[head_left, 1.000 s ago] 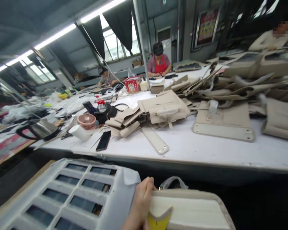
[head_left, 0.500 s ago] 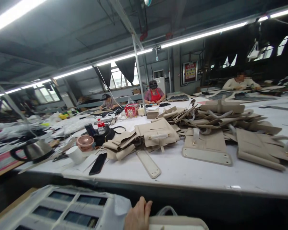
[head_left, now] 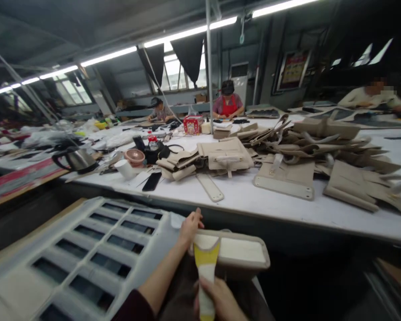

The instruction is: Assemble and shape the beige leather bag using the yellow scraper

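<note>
In the lower middle, a beige bag (head_left: 266,263) lies with its long flat side, inset with a white strip, facing up. My left hand (head_left: 189,228) grips it at its left end, the fingers close together over the far corner. A scraper (head_left: 207,257) with a yellow, fan-shaped head and a pale handle is in my right hand (head_left: 218,295), fingers wrapped round the handle. Its wide edge lies over the left part of the white strip; whether it presses on the strip I cannot tell. The bag's lower body is partly hidden in shadow.
A white rack (head_left: 96,258) with rectangular openings stands at my left. Across the white table (head_left: 173,194) lie beige bag pieces (head_left: 225,154), a phone (head_left: 152,182), a white cup (head_left: 123,169), a pink fan (head_left: 134,157) and a kettle (head_left: 76,160). Several people work beyond.
The view has tilted down and swung left, so the bag shows more fully. My right hand and the scraper have come into view over it. My left hand stays at the bag's left end.
</note>
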The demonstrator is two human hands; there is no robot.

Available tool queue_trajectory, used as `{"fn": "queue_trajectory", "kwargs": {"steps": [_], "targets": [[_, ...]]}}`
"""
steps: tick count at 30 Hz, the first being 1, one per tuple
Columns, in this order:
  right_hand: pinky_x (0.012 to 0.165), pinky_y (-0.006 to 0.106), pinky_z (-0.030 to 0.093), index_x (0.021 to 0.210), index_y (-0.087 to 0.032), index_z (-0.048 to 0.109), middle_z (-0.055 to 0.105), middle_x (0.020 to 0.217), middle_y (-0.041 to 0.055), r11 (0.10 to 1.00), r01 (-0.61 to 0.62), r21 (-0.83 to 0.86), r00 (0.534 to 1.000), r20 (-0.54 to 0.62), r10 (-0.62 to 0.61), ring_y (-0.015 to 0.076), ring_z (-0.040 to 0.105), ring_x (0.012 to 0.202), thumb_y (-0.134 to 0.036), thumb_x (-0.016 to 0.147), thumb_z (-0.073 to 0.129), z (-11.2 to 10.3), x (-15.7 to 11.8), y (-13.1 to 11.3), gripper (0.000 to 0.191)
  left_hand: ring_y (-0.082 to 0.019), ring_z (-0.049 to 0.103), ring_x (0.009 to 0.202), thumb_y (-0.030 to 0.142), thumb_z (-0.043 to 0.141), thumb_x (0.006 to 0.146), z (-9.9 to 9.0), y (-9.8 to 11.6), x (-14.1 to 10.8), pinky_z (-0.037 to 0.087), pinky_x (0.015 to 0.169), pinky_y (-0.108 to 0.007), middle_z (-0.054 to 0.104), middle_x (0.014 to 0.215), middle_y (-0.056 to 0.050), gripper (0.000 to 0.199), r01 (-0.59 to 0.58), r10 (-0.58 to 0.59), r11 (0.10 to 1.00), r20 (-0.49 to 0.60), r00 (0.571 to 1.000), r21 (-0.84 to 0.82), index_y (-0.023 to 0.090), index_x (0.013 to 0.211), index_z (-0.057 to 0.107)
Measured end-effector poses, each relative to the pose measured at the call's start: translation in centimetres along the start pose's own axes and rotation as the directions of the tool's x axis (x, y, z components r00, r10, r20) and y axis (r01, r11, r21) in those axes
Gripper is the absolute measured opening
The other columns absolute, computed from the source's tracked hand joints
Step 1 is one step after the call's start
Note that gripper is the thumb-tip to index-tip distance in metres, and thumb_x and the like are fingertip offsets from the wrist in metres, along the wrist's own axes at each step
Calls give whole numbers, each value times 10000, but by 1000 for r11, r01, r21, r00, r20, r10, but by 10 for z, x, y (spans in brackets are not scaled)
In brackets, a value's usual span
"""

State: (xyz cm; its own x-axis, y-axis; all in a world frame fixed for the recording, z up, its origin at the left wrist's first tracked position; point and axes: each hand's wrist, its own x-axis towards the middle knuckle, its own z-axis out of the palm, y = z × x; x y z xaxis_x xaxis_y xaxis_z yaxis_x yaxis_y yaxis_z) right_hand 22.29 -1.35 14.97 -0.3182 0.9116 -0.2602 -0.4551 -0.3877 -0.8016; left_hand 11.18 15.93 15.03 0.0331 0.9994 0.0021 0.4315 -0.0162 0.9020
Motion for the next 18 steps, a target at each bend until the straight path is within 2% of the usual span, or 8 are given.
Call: {"fn": "queue_trajectory", "kwargs": {"steps": [3, 7, 10, 12, 13, 15, 16, 18], "targets": [[371, 213, 358, 993, -150, 592, 585, 479, -8, 998, -53, -35, 996, -67, 50, 142, 515, 354, -643, 765, 692, -25, -25, -18, 552, -243, 691, 1026, 754, 179, 897, -15, -23, -8, 523, 924, -384, 710, 1171, -179, 766, 105, -110, 935, 6, 994, -340, 146, 1152, 571], [387, 235, 358, 978, -174, 580, 651, 633, 48, 967, -182, -178, 983, -40, 178, 139, 535, 373, -575, 835, 641, -80, -51, -82, 430, -269, 606, 1231, 677, 366, 913, -21, -47, -47, 481, 1054, -410, 617, 1367, -170, 670, 131, -150, 807, 14, 989, -575, 146, 1265, 573], [431, 254, 347, 1088, -201, 551, 665, 743, 62, 860, -122, -495, 981, -190, 30, 122, 501, 423, -587, 885, 563, -137, -32, -134, 436, -279, 540, 1310, 567, 550, 886, -16, -55, -71, 413, 1128, -408, 600, 1402, -118, 568, 113, -121, 771, 30, 992, -626, 178, 1298, 591], [446, 275, 333, 1087, -186, 547, 626, 702, 50, 579, -184, -794, 918, -349, -188, 133, 464, 424, -542, 942, 438, -174, -1, -164, 399, -269, 495, 1351, 498, 611, 872, -12, -57, -76, 350, 1173, -384, 585, 1426, -80, 539, 108, -105, 777, 42, 994, -621, 206, 1324, 584], [515, 291, 385, 1086, -168, 564, 640, 734, 74, 352, -258, -900, 876, -371, -308, 157, 526, 508, -469, 958, 428, -191, 17, -177, 354, -264, 481, 1361, 480, 619, 871, -11, -58, -76, 326, 1184, -373, 578, 1434, -66, 534, 106, -101, 792, 43, 994, -602, 216, 1333, 579], [692, 366, 462, 1187, -177, 574, 685, 952, 146, -91, -451, -888, 789, -348, -507, 251, 638, 780, -469, 977, 404, -216, 50, -197, 397, -261, 473, 1363, 478, 603, 881, -9, -58, -71, 299, 1195, -365, 568, 1445, -51, 527, 97, -92, 836, 37, 995, -541, 222, 1340, 572], [744, 406, 474, 1235, -181, 567, 676, 1079, 173, -231, -496, -837, 782, -315, -537, 292, 648, 891, -473, 998, 350, -225, 65, -204, 434, -262, 478, 1356, 485, 590, 888, -9, -59, -68, 293, 1196, -367, 567, 1444, -49, 527, 91, -88, 856, 31, 996, -509, 221, 1344, 568], [820, 441, 486, 1251, -173, 592, 641, 1219, 195, -422, -461, -780, 829, -210, -518, 333, 612, 1069, -457, 1014, 328, -233, 89, -209, 454, -269, 488, 1346, 498, 573, 897, -8, -61, -62, 288, 1198, -377, 573, 1437, -52, 538, 89, -86, 875, 28, 996, -476, 219, 1357, 555]]}}
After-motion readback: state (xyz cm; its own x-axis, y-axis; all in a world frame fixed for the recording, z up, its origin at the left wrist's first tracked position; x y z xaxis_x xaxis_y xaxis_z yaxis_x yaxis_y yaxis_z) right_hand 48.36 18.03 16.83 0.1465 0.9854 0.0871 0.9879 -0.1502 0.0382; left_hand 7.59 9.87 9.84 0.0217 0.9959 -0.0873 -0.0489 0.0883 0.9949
